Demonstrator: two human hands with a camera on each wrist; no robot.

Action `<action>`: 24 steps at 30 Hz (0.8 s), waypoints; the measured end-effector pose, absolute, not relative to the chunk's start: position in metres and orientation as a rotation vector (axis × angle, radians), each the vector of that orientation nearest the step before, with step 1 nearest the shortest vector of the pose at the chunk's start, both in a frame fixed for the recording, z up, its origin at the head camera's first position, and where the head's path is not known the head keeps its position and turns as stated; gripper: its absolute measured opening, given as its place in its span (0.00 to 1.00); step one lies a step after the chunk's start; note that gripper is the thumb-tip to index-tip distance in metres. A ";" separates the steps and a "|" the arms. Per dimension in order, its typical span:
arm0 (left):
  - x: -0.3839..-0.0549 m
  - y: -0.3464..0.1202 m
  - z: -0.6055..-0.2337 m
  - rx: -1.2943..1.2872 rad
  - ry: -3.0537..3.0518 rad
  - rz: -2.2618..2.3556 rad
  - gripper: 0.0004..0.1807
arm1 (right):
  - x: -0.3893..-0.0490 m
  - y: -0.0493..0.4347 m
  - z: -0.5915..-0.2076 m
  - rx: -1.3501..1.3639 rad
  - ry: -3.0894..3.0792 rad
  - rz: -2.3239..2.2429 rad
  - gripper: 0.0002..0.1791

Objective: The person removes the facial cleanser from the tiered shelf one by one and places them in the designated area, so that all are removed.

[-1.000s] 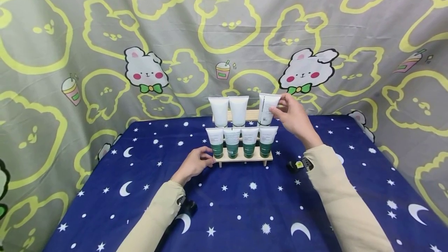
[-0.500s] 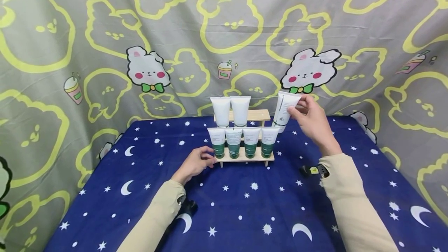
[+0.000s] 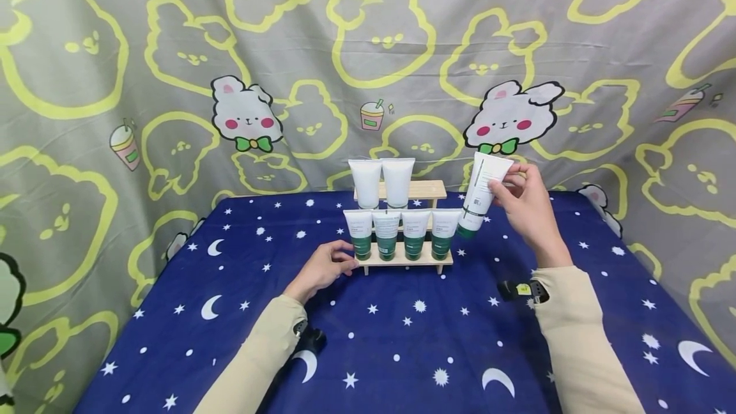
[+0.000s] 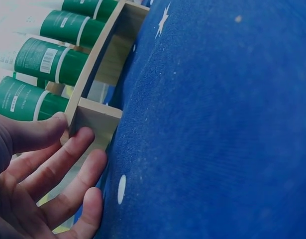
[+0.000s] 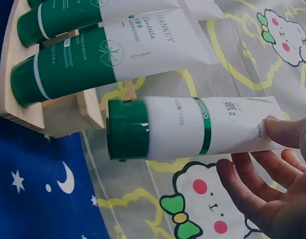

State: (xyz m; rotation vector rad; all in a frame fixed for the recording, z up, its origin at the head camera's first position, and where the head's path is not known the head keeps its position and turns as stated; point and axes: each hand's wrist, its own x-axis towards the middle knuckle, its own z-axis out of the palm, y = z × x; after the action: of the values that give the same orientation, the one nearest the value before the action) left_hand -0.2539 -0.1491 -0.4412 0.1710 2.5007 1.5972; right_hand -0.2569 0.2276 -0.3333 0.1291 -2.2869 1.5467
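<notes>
My right hand (image 3: pixel 530 213) pinches a white squeeze tube (image 3: pixel 483 191) near its flat top end, holding it off the rack to the right, slightly tilted. In the right wrist view the tube's green cap (image 5: pixel 128 129) points left, towards the rack. My left hand (image 3: pixel 326 267) grips the left end of the tiered wooden rack (image 3: pixel 402 262); the left wrist view has the thumb (image 4: pixel 48 134) and forefinger at the shelf's corner. Several white-and-green tubes (image 3: pixel 414 235) stand cap-down on the front step. Two white tubes (image 3: pixel 382 184) stand behind at the left of an upper step, their lower parts hidden.
A dark blue cloth (image 3: pixel 414 350) with moons and stars covers the table. Behind it hangs a grey curtain (image 3: pixel 310 50) with cartoon animals. The rack's top step (image 3: pixel 428 189) shows bare wood at its right.
My right hand has carried the white tube from behind the front row out to the right of the rack, lowering its cap end slightly. The left hand keeps its place at the rack's end.
</notes>
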 end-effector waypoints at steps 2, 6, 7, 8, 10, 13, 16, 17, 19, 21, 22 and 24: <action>-0.254 -0.149 -0.442 0.180 2.496 1.605 0.16 | -0.256 0.229 -0.336 0.117 -2.283 1.551 0.24; -0.254 -0.149 -0.443 0.165 2.489 1.609 0.16 | -0.254 0.230 -0.341 0.106 -2.303 1.537 0.26; -0.255 -0.149 -0.443 0.161 2.490 1.607 0.16 | -0.254 0.231 -0.342 0.102 -2.311 1.530 0.26; -0.255 -0.149 -0.443 0.157 2.490 1.605 0.16 | -0.254 0.231 -0.343 0.102 -2.314 1.530 0.27; -0.255 -0.149 -0.442 0.157 2.490 1.603 0.16 | -0.255 0.232 -0.346 0.096 -2.321 1.537 0.27; -0.255 -0.149 -0.443 0.172 2.487 1.614 0.16 | -0.255 0.233 -0.350 0.084 -2.333 1.554 0.28; -0.255 -0.149 -0.443 0.181 2.485 1.621 0.16 | -0.256 0.234 -0.355 0.081 -2.352 1.567 0.29; -0.255 -0.149 -0.443 0.180 2.486 1.620 0.16 | -0.256 0.233 -0.357 0.080 -2.358 1.569 0.29; -0.255 -0.149 -0.443 0.177 2.490 1.614 0.16 | -0.256 0.233 -0.361 0.080 -2.365 1.571 0.29; -0.255 -0.150 -0.443 0.182 2.489 1.610 0.16 | -0.257 0.233 -0.366 0.083 -2.369 1.578 0.29; -0.254 -0.150 -0.443 0.181 2.487 1.611 0.16 | -0.257 0.234 -0.368 0.085 -2.376 1.578 0.29; -0.254 -0.149 -0.442 0.185 2.481 1.614 0.16 | -0.258 0.234 -0.373 0.092 -2.386 1.588 0.28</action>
State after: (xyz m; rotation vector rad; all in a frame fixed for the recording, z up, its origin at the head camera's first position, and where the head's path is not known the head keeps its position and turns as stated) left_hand -0.2540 -0.1494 -0.4424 0.1846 2.4812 1.6136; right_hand -0.2576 0.2340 -0.3733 0.0921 -2.3861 1.5876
